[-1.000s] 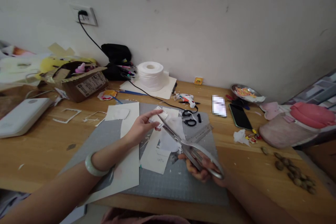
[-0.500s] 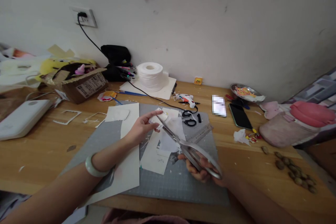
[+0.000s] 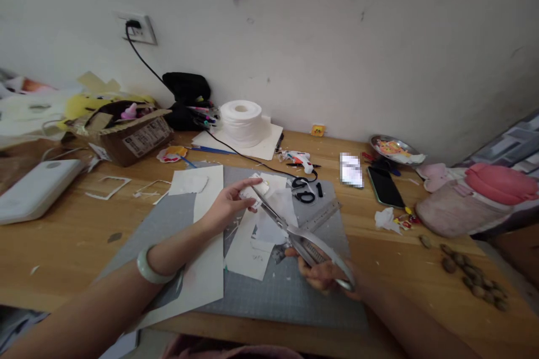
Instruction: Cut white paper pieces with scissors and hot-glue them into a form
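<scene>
My left hand [image 3: 233, 202], with a pale bangle on the wrist, pinches a small white paper piece [image 3: 261, 185] above the grey cutting mat [image 3: 295, 297]. My right hand [image 3: 318, 275] is closed round the handles of large metal scissors [image 3: 286, 226]. Their blades point up and left and meet the paper piece beside my left fingertips. Beneath them lie white paper sheets [image 3: 244, 255], one with a cut-out opening. A longer white sheet [image 3: 210, 263] lies under my left forearm.
Black scissors [image 3: 304, 190] and a ruler [image 3: 322, 214] lie on the mat's right side. Behind are a paper roll [image 3: 241, 126], a glue gun [image 3: 301, 160] and its cord. A phone [image 3: 385, 186] and metal bowl [image 3: 393, 148] are right; a cardboard box [image 3: 126, 137] is left.
The handles of the large scissors have come closer together in my right hand. My left hand and the paper piece have barely moved.
</scene>
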Available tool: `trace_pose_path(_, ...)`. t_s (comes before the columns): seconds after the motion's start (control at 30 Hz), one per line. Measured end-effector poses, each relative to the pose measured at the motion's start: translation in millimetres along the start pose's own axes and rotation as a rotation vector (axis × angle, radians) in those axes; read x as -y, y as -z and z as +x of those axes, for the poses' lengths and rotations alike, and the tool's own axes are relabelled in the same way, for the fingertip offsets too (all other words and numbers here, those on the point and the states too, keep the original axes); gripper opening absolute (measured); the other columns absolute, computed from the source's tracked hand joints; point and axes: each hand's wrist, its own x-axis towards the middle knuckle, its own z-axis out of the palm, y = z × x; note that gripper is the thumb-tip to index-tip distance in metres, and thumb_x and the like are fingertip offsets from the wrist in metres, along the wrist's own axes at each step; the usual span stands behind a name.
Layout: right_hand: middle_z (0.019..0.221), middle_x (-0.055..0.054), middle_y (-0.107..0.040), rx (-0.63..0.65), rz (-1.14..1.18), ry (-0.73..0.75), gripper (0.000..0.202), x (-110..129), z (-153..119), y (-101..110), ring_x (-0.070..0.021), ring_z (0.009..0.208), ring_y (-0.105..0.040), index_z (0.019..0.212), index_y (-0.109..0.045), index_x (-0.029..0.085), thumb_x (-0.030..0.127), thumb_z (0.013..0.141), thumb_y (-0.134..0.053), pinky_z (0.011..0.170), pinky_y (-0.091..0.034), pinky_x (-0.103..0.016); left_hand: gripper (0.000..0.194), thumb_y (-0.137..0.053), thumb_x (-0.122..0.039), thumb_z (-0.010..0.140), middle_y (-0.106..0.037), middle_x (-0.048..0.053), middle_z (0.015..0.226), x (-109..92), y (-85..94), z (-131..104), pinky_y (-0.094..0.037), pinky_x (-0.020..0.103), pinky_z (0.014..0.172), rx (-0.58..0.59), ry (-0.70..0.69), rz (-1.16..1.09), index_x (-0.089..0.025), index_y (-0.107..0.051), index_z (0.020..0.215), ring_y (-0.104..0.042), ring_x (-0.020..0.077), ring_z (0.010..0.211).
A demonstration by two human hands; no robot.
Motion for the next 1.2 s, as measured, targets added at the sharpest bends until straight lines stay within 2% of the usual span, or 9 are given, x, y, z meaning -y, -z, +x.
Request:
trace_pose_path(0.23,0.068,0.006,-0.04,0.001,-0.019,-0.007,0.05,-1.8,0.2,1.8,-0.0007,0.044,-0.029,0.115,-0.055,0.024,0.034,0.068,-0.07,0.037,-0.019,-0.015,0.043,-0.063,-0.017,0.065,-0.058,0.005,0.123,5.0,1.9,2.3,-0.051,0.026,0.066,0.014,0.008,-0.045,-0.021,-0.061,0.108,-0.056,0.0062,0.055)
trace_pose_path(0.4,0.068,0.004,-0.041,-0.002,0.058,-0.001,0.051,1.5,-0.1,-2.2,-0.001,0.044,-0.024,0.107,-0.06,0.022,0.052,0.066,-0.065,0.036,-0.014,-0.015,0.044,-0.064,-0.016,0.063,-0.056,0.005,0.124,6.0,0.6,3.7,-0.05,0.024,0.061,0.007,0.01,-0.093,-0.021,-0.061,0.106,-0.055,0.0064,0.057)
trace_pose_path(0.47,0.069,0.004,-0.041,0.013,0.084,0.019,0.051,1.9,-0.1,-3.3,-0.001,0.044,-0.022,0.106,-0.06,0.021,0.055,0.068,-0.062,0.036,-0.012,-0.015,0.043,-0.064,-0.016,0.062,-0.056,0.005,0.124,5.8,0.0,3.5,-0.05,0.024,0.06,-0.002,0.007,-0.115,-0.021,-0.062,0.105,-0.054,0.0063,0.058)
trace_pose_path(0.67,0.068,0.003,-0.04,0.029,0.103,0.072,0.05,-1.4,0.4,-2.4,-0.001,0.044,-0.022,0.105,-0.06,0.02,0.055,0.07,-0.06,0.035,-0.012,-0.014,0.046,-0.066,-0.017,0.061,-0.055,0.005,0.122,8.0,1.0,3.9,-0.048,0.021,0.057,-0.017,0.0,-0.205,-0.021,-0.063,0.106,-0.056,0.0105,0.072)
trace_pose_path(0.87,0.068,0.003,-0.041,0.036,0.16,0.076,0.059,-6.4,0.1,1.9,-0.0007,0.043,-0.023,0.111,-0.057,0.018,0.058,0.068,-0.06,0.036,-0.013,-0.015,0.045,-0.067,-0.016,0.061,-0.055,0.004,0.122,8.0,1.9,3.8,-0.047,0.021,0.056,-0.012,0.002,-0.257,-0.023,-0.064,0.105,-0.055,0.0083,0.068)
trace_pose_path(1.2,0.067,0.004,-0.041,0.024,0.124,0.052,0.058,-3.9,0.7,0.3,-0.0014,0.043,-0.023,0.108,-0.058,0.019,0.058,0.064,-0.063,0.036,-0.014,-0.015,0.045,-0.066,-0.015,0.063,-0.053,0.004,0.127,13.7,3.3,5.3,-0.047,0.021,0.057,0.012,0.002,-0.212,-0.023,-0.063,0.107,-0.058,0.0113,0.073)
